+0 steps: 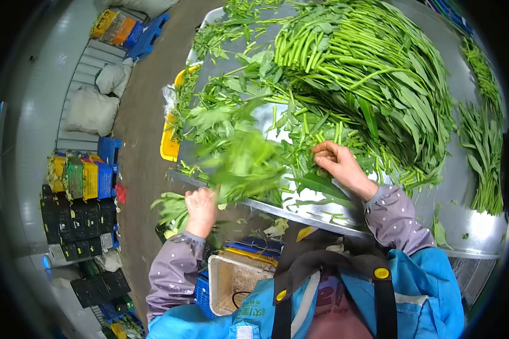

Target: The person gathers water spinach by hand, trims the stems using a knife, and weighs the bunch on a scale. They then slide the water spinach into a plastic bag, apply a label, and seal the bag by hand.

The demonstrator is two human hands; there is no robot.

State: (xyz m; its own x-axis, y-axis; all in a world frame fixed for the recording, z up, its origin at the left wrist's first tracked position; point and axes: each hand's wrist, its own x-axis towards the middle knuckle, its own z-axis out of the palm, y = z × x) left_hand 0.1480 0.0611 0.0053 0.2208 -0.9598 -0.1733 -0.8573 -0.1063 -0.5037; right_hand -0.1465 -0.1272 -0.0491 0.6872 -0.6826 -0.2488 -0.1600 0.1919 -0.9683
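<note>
My left hand (201, 212) is closed round a bunch of leafy green stems (172, 209) at the table's near left edge; leaves above it are smeared by motion. Over the loose greens, my right hand (339, 164) has its fingers bent, thumb and forefinger close together; whether something thin is between them cannot be made out. A large heap of long green stems (379, 73) lies on the metal table (458, 169) beyond my right hand. Loose leaves and cut stem pieces (300, 124) are scattered around both hands.
Two smaller bunches (483, 158) lie at the far right. Below the table's near edge stands a white basket (220, 282). A yellow crate (169, 138) is beyond the left edge. Stacked crates (79, 220) and white sacks (93, 112) line the left wall.
</note>
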